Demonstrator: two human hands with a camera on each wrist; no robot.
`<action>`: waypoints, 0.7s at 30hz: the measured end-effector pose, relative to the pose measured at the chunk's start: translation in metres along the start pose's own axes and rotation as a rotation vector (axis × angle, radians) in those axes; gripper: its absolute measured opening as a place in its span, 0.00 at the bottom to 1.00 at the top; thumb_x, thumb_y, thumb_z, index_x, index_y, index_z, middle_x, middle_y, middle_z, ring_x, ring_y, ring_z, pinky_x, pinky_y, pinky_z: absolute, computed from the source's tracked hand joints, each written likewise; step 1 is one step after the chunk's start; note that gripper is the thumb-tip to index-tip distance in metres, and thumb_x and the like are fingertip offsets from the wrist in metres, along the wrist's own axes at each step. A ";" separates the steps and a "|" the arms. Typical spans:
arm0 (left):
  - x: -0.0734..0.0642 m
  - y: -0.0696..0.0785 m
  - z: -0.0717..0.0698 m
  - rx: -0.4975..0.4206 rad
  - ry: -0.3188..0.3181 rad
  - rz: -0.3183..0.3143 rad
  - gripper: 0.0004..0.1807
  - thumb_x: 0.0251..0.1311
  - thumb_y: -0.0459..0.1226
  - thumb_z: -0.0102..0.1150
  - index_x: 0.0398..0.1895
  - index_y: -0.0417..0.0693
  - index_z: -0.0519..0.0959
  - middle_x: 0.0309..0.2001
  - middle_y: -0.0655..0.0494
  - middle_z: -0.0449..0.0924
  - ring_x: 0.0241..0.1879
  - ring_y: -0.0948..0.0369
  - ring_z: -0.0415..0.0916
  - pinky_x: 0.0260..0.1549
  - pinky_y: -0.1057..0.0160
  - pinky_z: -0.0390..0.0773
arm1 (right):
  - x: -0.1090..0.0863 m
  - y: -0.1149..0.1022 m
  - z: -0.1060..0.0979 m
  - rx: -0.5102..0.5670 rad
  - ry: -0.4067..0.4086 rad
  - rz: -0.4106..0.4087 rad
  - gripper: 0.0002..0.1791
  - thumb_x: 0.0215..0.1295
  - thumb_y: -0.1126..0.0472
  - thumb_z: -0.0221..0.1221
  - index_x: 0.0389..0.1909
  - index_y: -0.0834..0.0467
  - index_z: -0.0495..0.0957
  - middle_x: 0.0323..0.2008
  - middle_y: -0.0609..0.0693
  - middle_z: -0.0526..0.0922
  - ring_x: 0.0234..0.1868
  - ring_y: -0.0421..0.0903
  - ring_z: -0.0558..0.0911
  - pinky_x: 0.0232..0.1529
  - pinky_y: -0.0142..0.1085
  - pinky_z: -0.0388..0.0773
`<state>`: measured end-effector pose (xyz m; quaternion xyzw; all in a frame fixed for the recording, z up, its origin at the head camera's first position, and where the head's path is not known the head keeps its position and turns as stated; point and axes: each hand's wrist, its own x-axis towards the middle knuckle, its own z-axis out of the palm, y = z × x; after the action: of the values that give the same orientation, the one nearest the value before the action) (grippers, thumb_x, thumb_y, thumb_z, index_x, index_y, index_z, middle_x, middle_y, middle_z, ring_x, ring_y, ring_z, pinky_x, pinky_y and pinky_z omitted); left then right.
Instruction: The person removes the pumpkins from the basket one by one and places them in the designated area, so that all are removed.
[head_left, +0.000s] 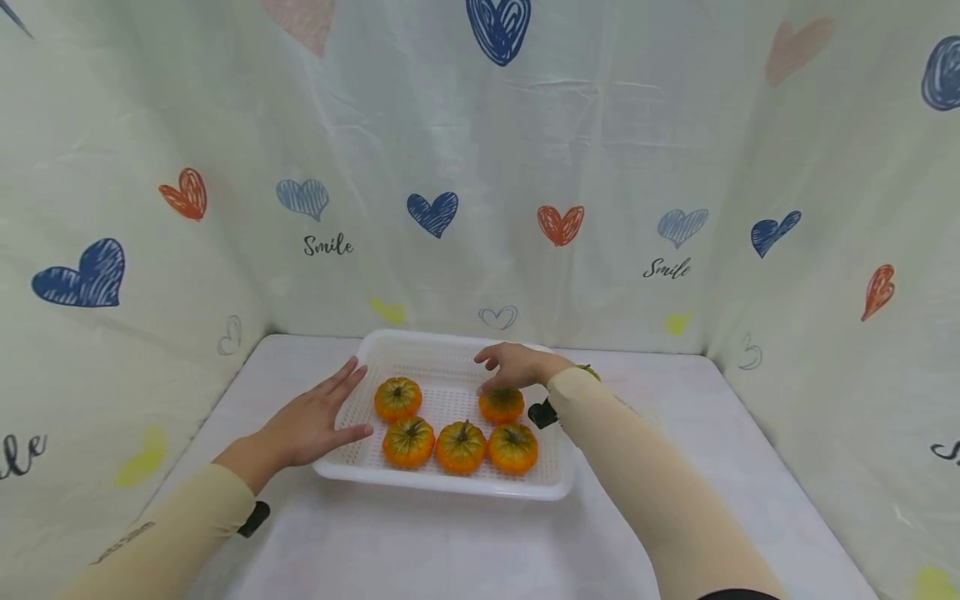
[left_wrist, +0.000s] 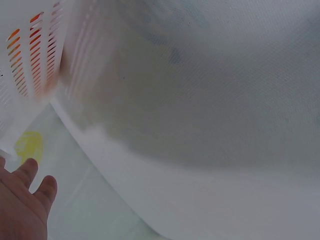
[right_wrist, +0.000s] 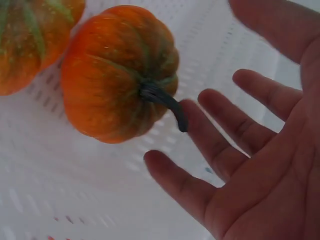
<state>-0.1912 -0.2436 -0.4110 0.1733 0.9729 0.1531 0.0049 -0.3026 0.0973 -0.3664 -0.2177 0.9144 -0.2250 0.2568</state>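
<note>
Several small orange pumpkins sit in a white perforated plastic basket (head_left: 442, 485), with three in the front row, one at the back left (head_left: 398, 398) and one at the back right. My left hand (head_left: 311, 417) lies at the basket's left rim, fingers spread; in the left wrist view that hand (left_wrist: 22, 205) appears beside the slotted basket wall (left_wrist: 30, 65). Over the back-right pumpkin (head_left: 501, 407) reaches my right hand (head_left: 517, 367). Seen from the right wrist, its fingers (right_wrist: 225, 130) are extended and apart beside a pumpkin (right_wrist: 120, 75) with a dark curved stem, nothing gripped.
The basket stands on a table with a white cover (head_left: 450, 550). Right of the basket, a bit of something green (head_left: 588, 372) shows behind my right sleeve. A pale curtain (head_left: 615, 150) printed with hearts surrounds the table at the back and sides.
</note>
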 end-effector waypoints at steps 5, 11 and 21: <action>0.001 -0.001 0.001 -0.006 -0.002 -0.001 0.52 0.61 0.64 0.55 0.80 0.45 0.50 0.79 0.44 0.41 0.71 0.37 0.55 0.62 0.33 0.61 | 0.002 0.004 0.008 0.025 0.005 0.025 0.34 0.63 0.57 0.68 0.70 0.55 0.70 0.65 0.60 0.73 0.60 0.55 0.76 0.60 0.49 0.75; 0.001 -0.004 0.002 -0.003 -0.005 -0.010 0.51 0.62 0.61 0.57 0.80 0.46 0.50 0.80 0.44 0.41 0.72 0.37 0.54 0.62 0.33 0.61 | 0.009 0.008 0.014 0.077 0.003 -0.008 0.36 0.61 0.58 0.70 0.69 0.56 0.70 0.65 0.60 0.72 0.62 0.55 0.74 0.60 0.49 0.75; 0.001 -0.003 0.002 -0.008 -0.010 -0.013 0.54 0.61 0.67 0.53 0.80 0.46 0.49 0.80 0.45 0.40 0.72 0.37 0.54 0.63 0.33 0.60 | 0.016 0.001 0.022 0.176 -0.031 -0.077 0.37 0.59 0.60 0.71 0.70 0.57 0.69 0.67 0.61 0.70 0.66 0.57 0.71 0.64 0.49 0.71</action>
<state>-0.1934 -0.2453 -0.4137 0.1675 0.9734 0.1560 0.0116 -0.3024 0.0832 -0.3897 -0.2325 0.8780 -0.3107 0.2802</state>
